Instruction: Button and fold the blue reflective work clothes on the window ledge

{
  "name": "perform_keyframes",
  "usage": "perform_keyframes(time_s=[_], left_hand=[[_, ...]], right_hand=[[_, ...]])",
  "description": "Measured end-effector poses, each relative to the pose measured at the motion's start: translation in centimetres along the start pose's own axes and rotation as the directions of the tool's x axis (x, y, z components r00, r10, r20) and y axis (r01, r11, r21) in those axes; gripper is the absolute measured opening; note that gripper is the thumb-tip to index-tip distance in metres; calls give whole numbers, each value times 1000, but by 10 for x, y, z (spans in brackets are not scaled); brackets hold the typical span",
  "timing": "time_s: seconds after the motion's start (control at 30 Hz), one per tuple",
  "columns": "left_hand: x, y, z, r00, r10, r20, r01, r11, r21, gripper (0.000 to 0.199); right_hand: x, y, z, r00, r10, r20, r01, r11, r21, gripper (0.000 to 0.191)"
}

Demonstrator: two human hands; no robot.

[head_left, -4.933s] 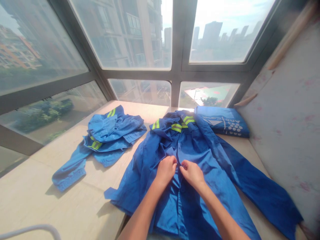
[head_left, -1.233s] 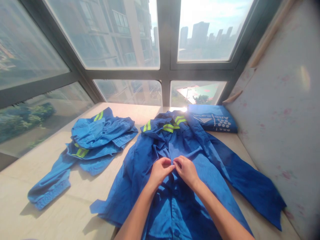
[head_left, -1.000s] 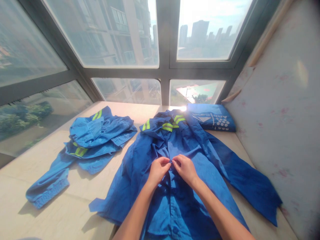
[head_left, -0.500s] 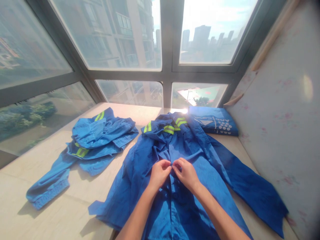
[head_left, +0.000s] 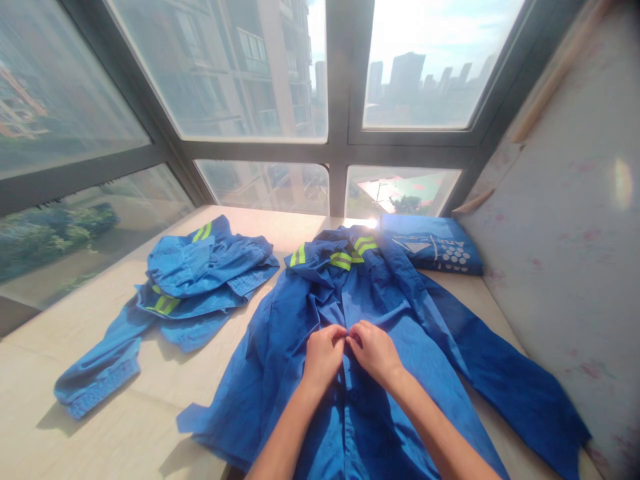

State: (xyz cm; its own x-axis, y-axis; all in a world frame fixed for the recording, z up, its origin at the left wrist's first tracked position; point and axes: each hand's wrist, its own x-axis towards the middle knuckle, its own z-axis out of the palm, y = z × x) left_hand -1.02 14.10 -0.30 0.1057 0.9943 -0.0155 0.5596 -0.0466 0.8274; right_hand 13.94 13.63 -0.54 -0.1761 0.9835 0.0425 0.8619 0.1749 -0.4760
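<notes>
A blue work jacket with yellow-green reflective stripes lies spread out, its front placket running down the middle. At that placket my left hand pinches the jacket's front edge between thumb and fingers. Right against it, my right hand pinches the same spot from the other side, fingertips almost touching. Whatever small part of the placket sits between the fingertips is hidden. Below the hands a button shows faintly on the placket. The jacket's right-side sleeve stretches out toward the wall.
Another blue garment with reflective stripes lies crumpled on the left of the pale surface. A folded blue item with white print rests at the back right. Window frames close off the back; a flowered wall stands right.
Both hands stay at the placket; the fingers have rolled slightly inward and down, with the backs of the hands turned up more. The view has shifted a little.
</notes>
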Motion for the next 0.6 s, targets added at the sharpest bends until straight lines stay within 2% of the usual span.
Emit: perform_keyframes(time_s=[0.1, 0.23, 0.33, 0.47, 0.6], left_hand=[[-2, -1, 1, 999, -47, -27, 46, 999, -25, 21], [-5, -3, 4, 995, -72, -68, 75, 997, 36, 20], [-4, -5, 7, 991, -104, -89, 104, 995, -13, 18], [-1, -11, 7, 991, -117, -59, 107, 982, -159, 15], [-1, -11, 8, 991, -131, -36, 118, 959, -258, 10]], right_hand=[[-7, -2, 5, 996, -30, -88, 29, 999, -16, 13], [-16, -4, 17, 974, -73, -213, 56, 995, -82, 17], [-19, -2, 26, 951, -119, -285, 93, 990, -103, 20], [-20, 2, 31, 934, -158, -319, 149, 987, -53, 20], [-20, 5, 31, 936, -154, -317, 156, 988, -21, 21]])
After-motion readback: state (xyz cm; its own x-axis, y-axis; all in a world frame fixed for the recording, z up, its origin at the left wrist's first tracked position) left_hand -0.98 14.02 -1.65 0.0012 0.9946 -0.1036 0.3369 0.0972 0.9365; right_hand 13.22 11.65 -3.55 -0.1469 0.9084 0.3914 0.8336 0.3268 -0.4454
